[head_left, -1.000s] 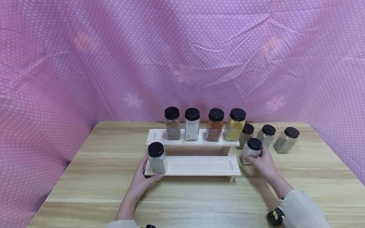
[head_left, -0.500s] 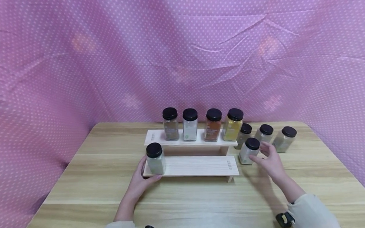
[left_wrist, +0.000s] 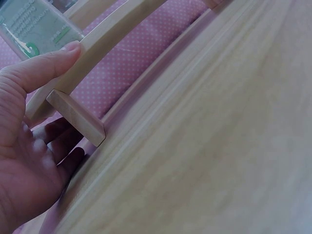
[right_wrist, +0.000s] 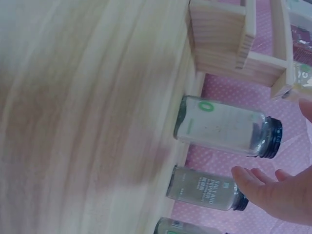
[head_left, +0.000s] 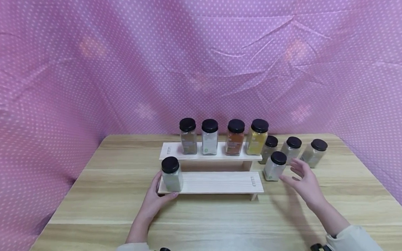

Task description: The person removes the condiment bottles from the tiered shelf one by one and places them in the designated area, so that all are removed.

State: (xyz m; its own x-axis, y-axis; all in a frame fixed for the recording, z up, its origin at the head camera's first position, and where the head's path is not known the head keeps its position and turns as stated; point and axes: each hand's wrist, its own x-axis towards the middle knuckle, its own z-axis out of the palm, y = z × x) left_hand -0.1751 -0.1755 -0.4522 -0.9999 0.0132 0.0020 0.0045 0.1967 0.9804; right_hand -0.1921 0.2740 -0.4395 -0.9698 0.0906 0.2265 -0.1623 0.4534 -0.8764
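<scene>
A wooden two-step spice rack (head_left: pixel 219 182) stands on the table. My left hand (head_left: pixel 153 201) grips the left end of its lower step; in the left wrist view the thumb (left_wrist: pixel 53 63) lies along the front edge and the other fingers reach round behind the leg. On that end sits a jar of pale green powder (head_left: pixel 172 180) with a black lid. Right of the rack, a jar of white powder (head_left: pixel 273 171) stands upright on the table. Beside it my right hand (head_left: pixel 306 182) hovers with spread, relaxed fingers, holding nothing and apart from the jar.
Along the upper step stand jars of brown (head_left: pixel 189 142), white (head_left: pixel 209 141), red (head_left: pixel 235 142) and yellow (head_left: pixel 256 142) spice. Behind the right hand are three more black-lidded jars, among them a grey-brown one (right_wrist: pixel 204 187). A pink dotted cloth (head_left: pixel 199 66) hangs behind the table.
My right hand has let go of the white powder jar and drawn away to the right, its fingers opening. The jar stays on the table. The left hand keeps its place on the rack.
</scene>
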